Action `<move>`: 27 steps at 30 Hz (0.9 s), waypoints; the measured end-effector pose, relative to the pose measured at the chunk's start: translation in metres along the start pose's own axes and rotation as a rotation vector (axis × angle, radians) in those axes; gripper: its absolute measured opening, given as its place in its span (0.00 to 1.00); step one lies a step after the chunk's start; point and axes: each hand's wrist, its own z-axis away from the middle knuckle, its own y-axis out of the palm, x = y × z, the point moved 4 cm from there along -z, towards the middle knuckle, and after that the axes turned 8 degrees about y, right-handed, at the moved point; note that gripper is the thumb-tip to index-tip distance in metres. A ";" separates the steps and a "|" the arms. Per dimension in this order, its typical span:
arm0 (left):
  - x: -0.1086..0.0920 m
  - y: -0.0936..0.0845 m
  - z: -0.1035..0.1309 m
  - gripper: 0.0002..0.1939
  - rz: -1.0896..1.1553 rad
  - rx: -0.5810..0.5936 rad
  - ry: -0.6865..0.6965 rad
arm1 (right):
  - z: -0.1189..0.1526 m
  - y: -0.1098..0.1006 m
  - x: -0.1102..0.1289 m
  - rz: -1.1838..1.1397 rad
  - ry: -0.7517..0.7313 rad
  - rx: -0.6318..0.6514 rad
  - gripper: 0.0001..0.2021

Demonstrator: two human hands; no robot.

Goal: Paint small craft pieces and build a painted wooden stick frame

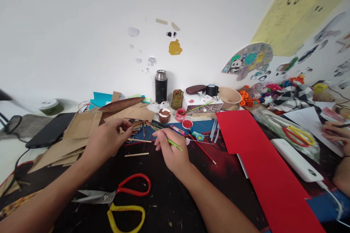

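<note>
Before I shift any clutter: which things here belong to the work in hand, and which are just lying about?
Likely in use:
green stick, in the right hand
thin wooden strip, near the left hand; whether that hand grips anything is unclear

Apparently just lying about:
black flask
red card
white power strip
large scissors, perhaps kept handy

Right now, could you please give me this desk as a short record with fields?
left hand: fingers bent together; whether they hold anything is unclear
right hand: holds a green stick
between hands and wearer: a short wooden strip on the dark mat
nearest the wearer: scissors, blades slightly parted, one red handle, one yellow
left side: cardboard pieces
right side: red sheet
back, by the wall: black bottle, upright
far right: another person's hand
</note>
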 end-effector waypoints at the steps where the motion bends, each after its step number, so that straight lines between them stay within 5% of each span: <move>1: 0.000 -0.001 0.000 0.20 -0.009 -0.002 0.002 | -0.001 -0.001 0.000 -0.012 0.012 -0.012 0.18; 11: -0.003 0.004 0.003 0.19 -0.089 0.002 0.048 | 0.004 0.006 0.003 0.023 -0.040 0.072 0.18; 20: 0.001 -0.002 0.002 0.19 -0.053 -0.012 0.023 | -0.005 -0.003 -0.001 -0.055 0.063 -0.025 0.19; 27: 0.002 -0.002 0.004 0.19 -0.034 -0.011 0.003 | 0.003 0.005 -0.002 -0.007 0.021 0.062 0.19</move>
